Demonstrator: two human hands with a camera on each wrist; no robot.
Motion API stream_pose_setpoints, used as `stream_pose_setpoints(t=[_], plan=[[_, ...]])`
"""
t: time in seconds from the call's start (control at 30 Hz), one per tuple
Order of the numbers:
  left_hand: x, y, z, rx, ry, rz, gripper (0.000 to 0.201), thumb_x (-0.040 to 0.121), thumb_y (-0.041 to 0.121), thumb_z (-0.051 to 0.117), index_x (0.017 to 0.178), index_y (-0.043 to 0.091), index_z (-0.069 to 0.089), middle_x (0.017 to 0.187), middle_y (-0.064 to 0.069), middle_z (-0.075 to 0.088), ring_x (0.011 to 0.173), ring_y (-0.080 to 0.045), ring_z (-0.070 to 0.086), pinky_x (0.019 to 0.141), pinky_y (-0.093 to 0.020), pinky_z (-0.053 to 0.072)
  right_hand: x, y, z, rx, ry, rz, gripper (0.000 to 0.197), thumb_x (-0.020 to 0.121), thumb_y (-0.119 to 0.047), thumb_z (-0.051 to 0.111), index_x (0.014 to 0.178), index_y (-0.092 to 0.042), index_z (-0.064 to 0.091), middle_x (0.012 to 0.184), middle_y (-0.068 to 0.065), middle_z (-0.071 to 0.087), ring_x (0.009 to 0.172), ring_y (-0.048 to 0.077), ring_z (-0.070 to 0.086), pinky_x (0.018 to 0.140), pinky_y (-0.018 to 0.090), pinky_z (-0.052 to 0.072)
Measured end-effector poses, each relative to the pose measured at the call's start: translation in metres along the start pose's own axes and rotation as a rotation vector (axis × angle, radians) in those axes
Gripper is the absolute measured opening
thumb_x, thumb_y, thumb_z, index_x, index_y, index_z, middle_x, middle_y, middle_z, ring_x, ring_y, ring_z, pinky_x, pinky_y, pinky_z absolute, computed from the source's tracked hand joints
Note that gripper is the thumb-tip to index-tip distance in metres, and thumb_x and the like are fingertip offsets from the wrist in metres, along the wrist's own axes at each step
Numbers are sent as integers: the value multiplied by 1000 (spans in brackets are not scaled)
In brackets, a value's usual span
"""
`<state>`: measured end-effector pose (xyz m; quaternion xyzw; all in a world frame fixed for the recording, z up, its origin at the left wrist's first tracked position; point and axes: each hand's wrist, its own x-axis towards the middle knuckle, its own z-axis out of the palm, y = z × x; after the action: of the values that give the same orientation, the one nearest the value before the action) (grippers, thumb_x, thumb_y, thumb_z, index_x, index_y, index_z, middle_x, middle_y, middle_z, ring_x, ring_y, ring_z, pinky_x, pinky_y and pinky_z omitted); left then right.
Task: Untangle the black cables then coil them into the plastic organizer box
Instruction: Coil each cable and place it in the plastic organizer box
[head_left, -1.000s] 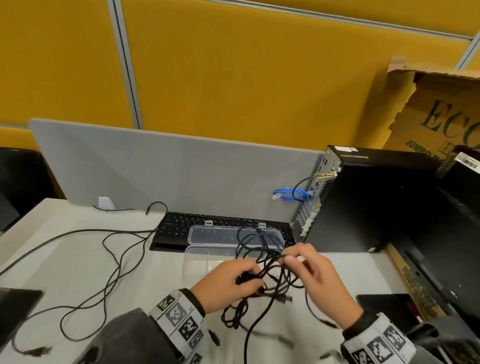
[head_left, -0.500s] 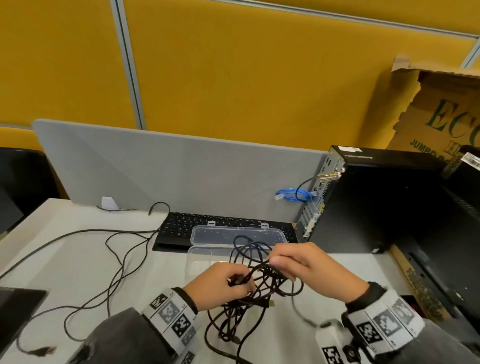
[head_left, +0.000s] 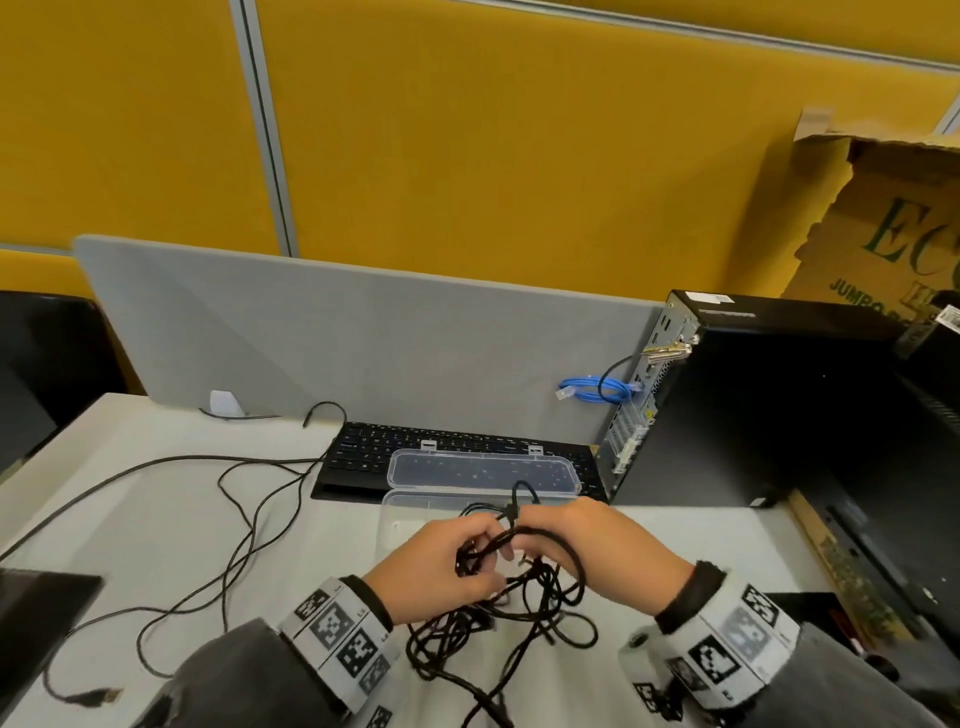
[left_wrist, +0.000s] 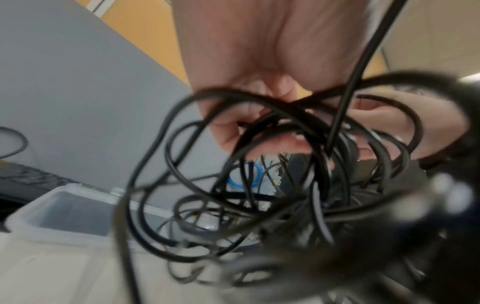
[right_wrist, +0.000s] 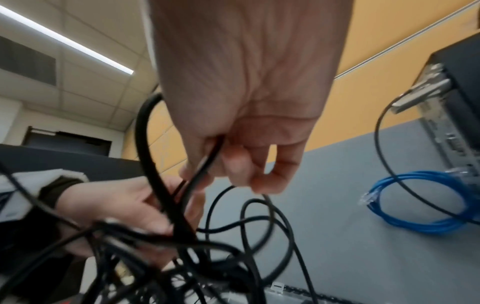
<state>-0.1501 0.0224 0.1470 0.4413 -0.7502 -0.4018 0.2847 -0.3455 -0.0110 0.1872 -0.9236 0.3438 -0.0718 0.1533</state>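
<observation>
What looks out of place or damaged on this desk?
The cardboard box behind the computer has a torn, ragged edge. A blue cable hangs coiled from the computer's back with one plug loose. Both hands hold the tangled black cables, as expected.

both hands meet in front of the person, knuckles up. the left hand (head_left: 441, 566) curls its fingers round a bundle of black cables (head_left: 519, 587); the right hand (head_left: 597, 545) pinches one strand, wrists raised.
</observation>
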Motion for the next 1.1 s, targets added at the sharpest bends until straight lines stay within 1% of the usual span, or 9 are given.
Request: stream_pose_setpoints(t=[0.07,0.2,0.3,0.43,0.57,0.67,0.87,1.0,1.1], plan=[[-5,-4,-5,-53,-21,-67,28,79,22,67,97,30,46,89,11,54,81,-8,56,79,-28,51,-3,4,-9,128,39,3,21,96,-37,46,88,-23,59,71,-19,56,68,1,54,66,19,43],[-11,-13,-12,-102,-20,-158,43,76,31,72,97,30,34,100,7,47,93,-2,51,74,-17,44,-10,11,-13,304,112,49,21,96,-17,47,85,-23,64,71,-29,56,67,-4,54,64,8,35],[-13,-20,-16,-195,-18,-111,33,72,38,70,94,29,47,95,10,51,91,0,53,71,-14,42,-14,18,-7,415,225,132,34,95,-11,48,77,-38,57,73,-22,56,60,2,48,60,11,38],[-14,-27,-15,-222,-75,-111,21,79,21,71,93,29,59,98,9,59,91,-3,59,76,-15,46,-12,17,-2,618,319,299,28,97,-13,45,75,-22,60,61,-14,53,57,7,46,62,23,44],[-14,-32,-15,-195,-38,-106,11,84,23,65,91,32,61,92,13,63,94,-7,61,86,-22,49,-9,10,-2,851,433,388,32,99,-12,38,72,-4,54,51,-2,47,53,16,52,64,23,49],[-15,-31,-16,-203,31,-85,6,88,19,60,92,24,60,89,16,63,91,-5,60,87,-23,48,-7,11,-6,1088,370,469,26,98,-13,40,79,-1,52,53,3,41,45,14,45,58,29,51],[-12,-15,-16,-265,-61,-106,10,92,12,54,89,21,52,81,5,62,78,-9,60,79,-27,51,1,8,-31,749,-76,357,17,94,-18,52,98,-11,67,56,-8,53,47,5,52,47,14,47],[-7,-5,-14,-257,-94,-137,8,96,14,47,89,20,47,74,6,55,66,-8,51,66,-22,48,16,4,-39,368,-195,161,14,91,-23,59,99,-22,70,80,-8,69,66,-2,58,68,15,48],[-4,-4,-12,-260,-94,-138,8,97,18,43,90,21,45,74,3,52,62,-8,49,62,-23,46,26,2,-29,173,-294,82,13,88,-25,62,98,-24,70,89,-7,66,76,1,55,73,17,44]])
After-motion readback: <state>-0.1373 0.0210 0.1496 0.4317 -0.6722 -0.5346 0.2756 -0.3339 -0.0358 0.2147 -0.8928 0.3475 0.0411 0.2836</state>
